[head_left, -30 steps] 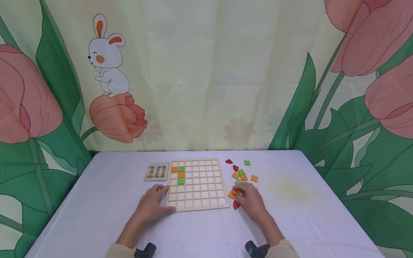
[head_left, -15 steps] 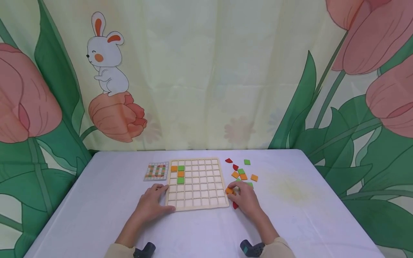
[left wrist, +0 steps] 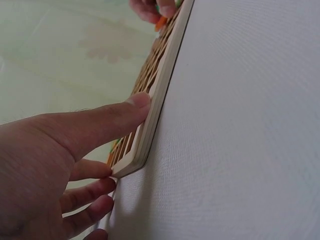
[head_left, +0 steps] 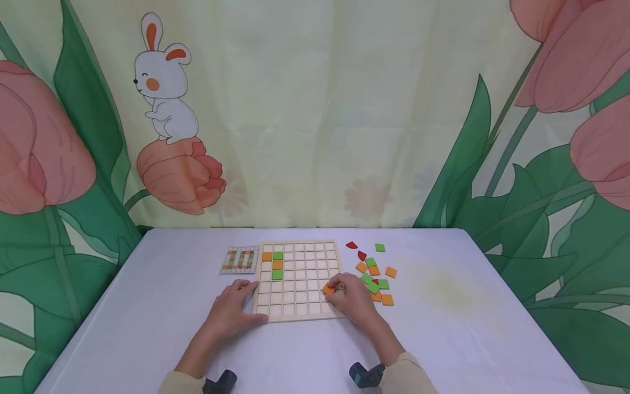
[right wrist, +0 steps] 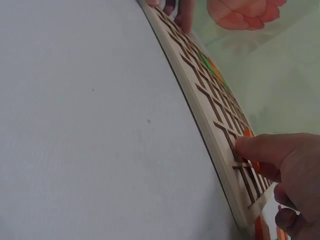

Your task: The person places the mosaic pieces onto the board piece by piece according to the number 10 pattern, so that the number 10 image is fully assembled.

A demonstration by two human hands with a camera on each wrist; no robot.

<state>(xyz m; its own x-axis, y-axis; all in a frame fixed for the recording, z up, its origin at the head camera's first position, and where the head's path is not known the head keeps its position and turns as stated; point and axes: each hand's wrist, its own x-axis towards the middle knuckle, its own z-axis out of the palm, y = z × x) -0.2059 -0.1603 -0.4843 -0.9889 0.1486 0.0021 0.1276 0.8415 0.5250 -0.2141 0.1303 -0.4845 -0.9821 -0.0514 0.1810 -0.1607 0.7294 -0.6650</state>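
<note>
A wooden grid board (head_left: 301, 285) lies on the table, with two orange and two green square tiles set in its upper left cells. My left hand (head_left: 231, 309) rests at its near left corner. In the left wrist view the thumb (left wrist: 135, 102) lies on the board's frame and the index finger touches the corner. Over the board's right part, my right hand (head_left: 355, 300) pinches an orange square tile (head_left: 328, 289) between thumb and fingers. The right wrist view shows that thumb (right wrist: 250, 146) close over the grid; whether the tile touches the board I cannot tell.
Right of the board lie several loose tiles: green squares (head_left: 373, 288), orange squares (head_left: 387, 300) and red rounded pieces (head_left: 351, 245). A small card with a coloured grid pattern (head_left: 238, 260) lies left of the board. A printed curtain (head_left: 315, 137) hangs behind the white table (head_left: 147, 306).
My right hand has picked up an orange tile from the loose tiles and carried it left over the board. My left hand has stayed at the board's corner.
</note>
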